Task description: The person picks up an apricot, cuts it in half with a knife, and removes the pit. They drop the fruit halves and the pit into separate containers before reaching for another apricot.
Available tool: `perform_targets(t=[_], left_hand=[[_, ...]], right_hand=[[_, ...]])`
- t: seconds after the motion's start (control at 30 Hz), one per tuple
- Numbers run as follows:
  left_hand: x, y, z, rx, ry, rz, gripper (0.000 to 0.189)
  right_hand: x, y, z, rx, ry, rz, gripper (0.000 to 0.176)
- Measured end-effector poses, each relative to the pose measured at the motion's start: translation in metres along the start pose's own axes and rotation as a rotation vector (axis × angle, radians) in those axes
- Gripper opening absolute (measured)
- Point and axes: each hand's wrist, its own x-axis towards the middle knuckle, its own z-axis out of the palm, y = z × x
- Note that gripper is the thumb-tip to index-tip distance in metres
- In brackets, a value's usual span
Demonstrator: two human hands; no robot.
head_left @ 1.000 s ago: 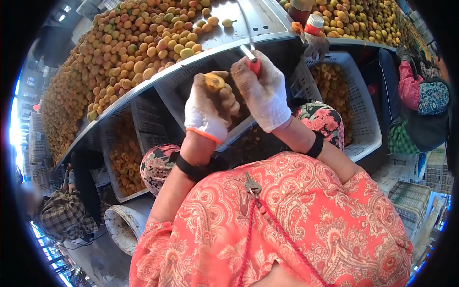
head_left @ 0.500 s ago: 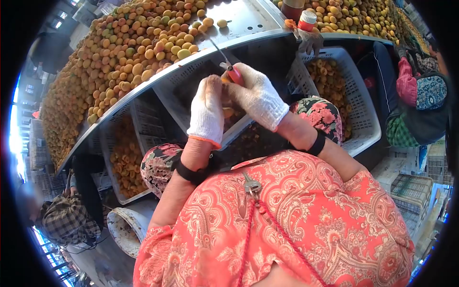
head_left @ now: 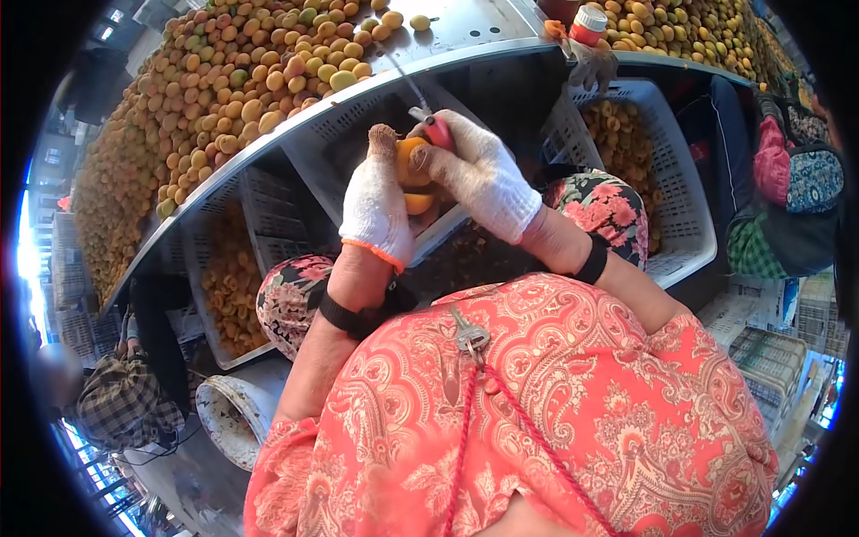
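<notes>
My left hand [head_left: 376, 208], in a soiled white knit glove, closes around a cut apricot; its orange flesh [head_left: 410, 159] shows between the two thumbs. Lower in the same hand is another orange apricot piece [head_left: 417, 203]. Gloved likewise, my right hand [head_left: 488, 179] grips a red-handled knife [head_left: 438, 132], its thin blade pointing up and away from me. The right thumb presses against the apricot. Both hands are close together above a grey plastic crate [head_left: 315, 166], whose contents are mostly hidden.
Whole apricots [head_left: 224, 80] are heaped on the metal table [head_left: 456, 36] ahead. Crates of apricot halves stand left [head_left: 234, 295] and right [head_left: 684, 201]. A white-capped red bottle [head_left: 588, 25] and a dirty glove [head_left: 592, 67] are at the table edge. A white bucket [head_left: 224, 416] and co-workers flank me.
My hands have parted slightly, the left thumb lifting, so more orange flesh shows between them. The knife stays in my right hand, and the view has shifted a little.
</notes>
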Motion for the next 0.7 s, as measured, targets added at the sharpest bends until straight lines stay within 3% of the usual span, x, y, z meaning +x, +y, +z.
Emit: perform_targets(t=[0.1, 0.17, 0.2, 0.23, 0.27, 0.3, 0.37, 0.4, 0.47, 0.57, 0.6, 0.63, 0.7], left_hand=[[0.001, 0.003, -0.001, 0.16, 0.025, -0.062, 0.045], [0.004, -0.002, -0.012, 0.067, -0.278, 0.019, 0.048], [-0.009, 0.003, 0.006, 0.053, -0.152, 0.017, 0.051], [-0.006, 0.003, 0.002, 0.052, -0.153, 0.018, 0.051], [-0.002, 0.002, -0.005, -0.037, -0.272, -0.013, 0.052], [-0.002, 0.002, -0.009, -0.127, -0.391, -0.044, 0.054], [-0.006, 0.004, -0.008, -0.155, -0.307, -0.058, 0.056], [-0.007, 0.004, -0.009, -0.168, -0.324, -0.066, 0.056], [-0.008, 0.003, -0.011, -0.181, -0.346, -0.075, 0.055], [-0.008, 0.003, -0.01, -0.175, -0.348, -0.115, 0.052], [-0.009, 0.002, -0.006, -0.191, -0.25, -0.126, 0.049], [-0.011, 0.002, -0.004, -0.207, -0.149, -0.139, 0.045], [-0.01, 0.001, -0.005, -0.198, -0.156, -0.123, 0.042]], right_hand=[[0.006, 0.009, -0.006, -0.155, 0.002, -0.034, 0.014], [0.006, 0.008, -0.008, -0.203, 0.039, -0.08, 0.014], [0.005, 0.0, -0.008, -0.064, 0.094, -0.053, 0.014], [0.004, -0.008, -0.009, 0.076, 0.147, -0.027, 0.015], [0.003, -0.015, -0.016, 0.145, 0.218, 0.061, 0.015], [0.006, -0.018, -0.024, 0.248, 0.122, -0.086, 0.016], [0.005, -0.024, -0.023, 0.076, 0.17, -0.263, 0.019], [0.002, -0.032, -0.022, 0.077, 0.172, -0.267, 0.019], [-0.009, -0.046, -0.019, -0.198, 0.234, -0.277, 0.02], [-0.015, -0.056, -0.012, 0.067, 0.251, -0.261, 0.019], [-0.014, -0.059, -0.009, 0.162, 0.224, -0.273, 0.019], [-0.015, -0.059, -0.008, 0.163, 0.224, -0.276, 0.019], [-0.018, -0.06, -0.007, 0.12, 0.198, -0.146, 0.02]])
